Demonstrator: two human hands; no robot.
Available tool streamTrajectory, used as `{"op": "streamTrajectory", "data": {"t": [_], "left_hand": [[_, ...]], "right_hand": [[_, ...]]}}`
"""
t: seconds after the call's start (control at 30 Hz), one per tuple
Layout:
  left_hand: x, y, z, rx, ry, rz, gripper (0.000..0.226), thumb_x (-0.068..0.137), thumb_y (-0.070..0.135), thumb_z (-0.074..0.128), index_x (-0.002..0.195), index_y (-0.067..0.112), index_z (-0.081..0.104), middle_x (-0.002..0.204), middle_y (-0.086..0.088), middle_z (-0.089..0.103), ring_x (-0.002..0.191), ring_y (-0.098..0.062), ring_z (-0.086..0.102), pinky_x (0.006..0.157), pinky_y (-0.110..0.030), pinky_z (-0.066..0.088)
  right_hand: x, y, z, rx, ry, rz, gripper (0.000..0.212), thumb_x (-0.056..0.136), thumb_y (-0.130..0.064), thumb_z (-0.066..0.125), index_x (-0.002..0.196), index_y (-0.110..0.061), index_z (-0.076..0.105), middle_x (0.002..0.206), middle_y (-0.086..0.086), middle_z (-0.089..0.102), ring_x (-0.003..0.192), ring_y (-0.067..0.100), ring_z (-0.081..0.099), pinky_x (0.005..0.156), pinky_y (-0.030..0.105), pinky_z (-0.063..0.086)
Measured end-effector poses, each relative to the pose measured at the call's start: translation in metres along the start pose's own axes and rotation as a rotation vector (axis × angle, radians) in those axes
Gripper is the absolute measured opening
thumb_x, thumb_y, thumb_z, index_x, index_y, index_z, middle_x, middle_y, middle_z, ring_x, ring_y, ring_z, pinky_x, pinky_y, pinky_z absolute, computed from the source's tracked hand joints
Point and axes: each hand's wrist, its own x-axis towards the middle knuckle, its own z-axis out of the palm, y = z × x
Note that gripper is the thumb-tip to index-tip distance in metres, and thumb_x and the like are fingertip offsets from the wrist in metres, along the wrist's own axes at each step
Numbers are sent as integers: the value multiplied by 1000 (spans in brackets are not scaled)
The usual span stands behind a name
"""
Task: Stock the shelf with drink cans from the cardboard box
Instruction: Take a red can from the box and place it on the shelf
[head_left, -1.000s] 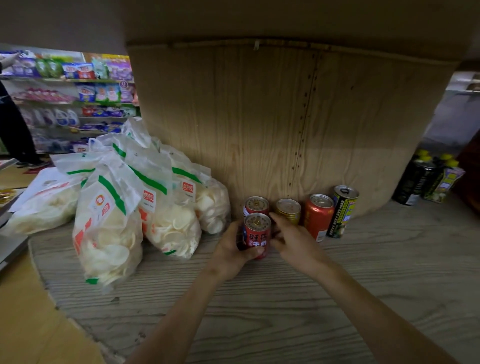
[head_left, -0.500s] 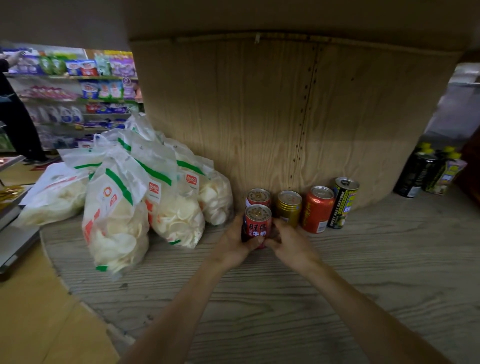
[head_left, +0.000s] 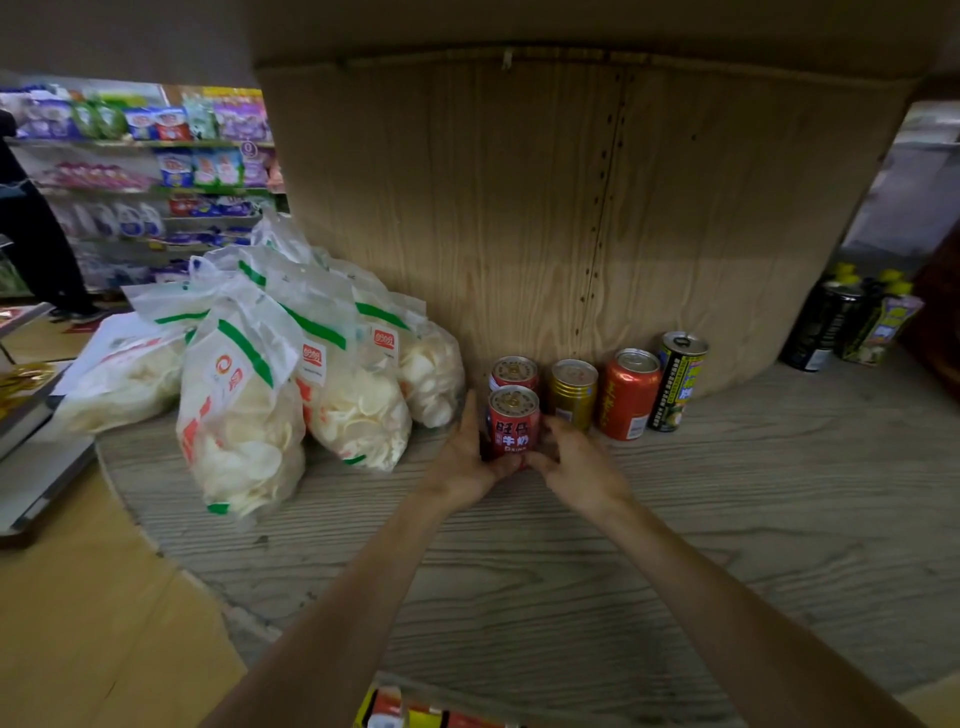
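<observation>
A small red milk can (head_left: 513, 422) stands upright on the wooden shelf (head_left: 675, 545), directly in front of a second red can (head_left: 514, 371). My left hand (head_left: 467, 457) cups its left side and my right hand (head_left: 576, 457) presses its right side, thumbs meeting at its base. Along the back board to the right stand a gold can (head_left: 574, 392), an orange-red can (head_left: 629, 392) and a taller black-and-yellow can (head_left: 678, 382). The cardboard box is not clearly in view; only colourful packaging (head_left: 410, 714) shows at the bottom edge.
Several clear bags of white chips (head_left: 291, 384) are piled on the shelf's left part, close to the cans. Dark bottles (head_left: 852, 322) stand at the far right. A person's dark legs (head_left: 36, 234) and stocked aisles show at the left.
Both hands have pushed the red can slightly back toward the rear red can and closed in around its base. The camera has shifted a little.
</observation>
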Motion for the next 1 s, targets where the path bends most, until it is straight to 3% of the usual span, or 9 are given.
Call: {"op": "streamTrajectory", "data": {"t": [0.1,0.13,0.2,0.27,0.37,0.5,0.63,0.87,1.0], "left_hand": [[-14,0,4,5,105,-67,116,73,49,81,161,23,10,151,-7,48,134,-22,53,112,-36,42],[-20,2,6,-6,134,-69,104,78,40,82,158,20,20,144,-7,51,127,-21,56,106,-29,44],[-34,6,11,-13,192,-59,70,86,20,79,143,13,40,116,-3,58,100,-12,61,80,-9,41],[-48,14,21,7,236,-25,44,87,14,76,125,10,53,101,-2,61,83,-9,58,65,-5,39],[-66,29,47,-11,202,22,32,87,8,73,116,8,57,88,1,57,76,-14,55,63,-10,41],[-82,57,91,17,129,55,29,89,26,74,114,21,58,83,4,57,73,-11,54,69,-25,42],[-100,93,150,34,103,150,27,90,22,73,111,22,57,78,6,53,66,-3,49,63,-18,37],[-146,148,264,91,13,249,12,89,16,69,99,21,63,64,11,53,57,0,49,62,-32,43],[-174,176,331,145,-105,298,8,96,26,64,103,23,64,71,14,53,63,-1,50,64,-27,41]], "right_hand": [[-14,3,-5,3,-6,3,47,95,-24,67,139,-21,53,133,-5,64,125,14,59,107,32,44],[-19,5,-8,-2,-9,4,46,95,-24,66,140,-21,53,133,-4,63,123,14,59,107,32,45],[-29,10,-12,-27,-4,-8,42,95,-23,66,136,-19,57,130,-1,64,118,15,62,104,31,47],[-40,16,-20,-66,-2,-31,36,94,-23,66,130,-20,62,126,1,66,111,15,64,100,32,50],[-61,28,-35,-104,-14,-38,27,95,-25,65,122,-22,65,117,-2,69,104,16,66,95,34,53],[-96,50,-61,-153,2,-60,17,94,-25,64,110,-23,68,108,-2,69,101,17,65,89,28,49],[-143,91,-100,-139,32,-58,8,92,-23,64,100,-23,67,100,0,70,96,20,66,84,34,51],[-242,183,-168,-263,90,-13,15,97,-32,59,96,-18,65,98,6,70,97,29,65,76,36,44],[-300,246,-189,-262,78,63,18,97,-31,61,92,-14,66,90,9,70,88,33,66,67,37,44]]}}
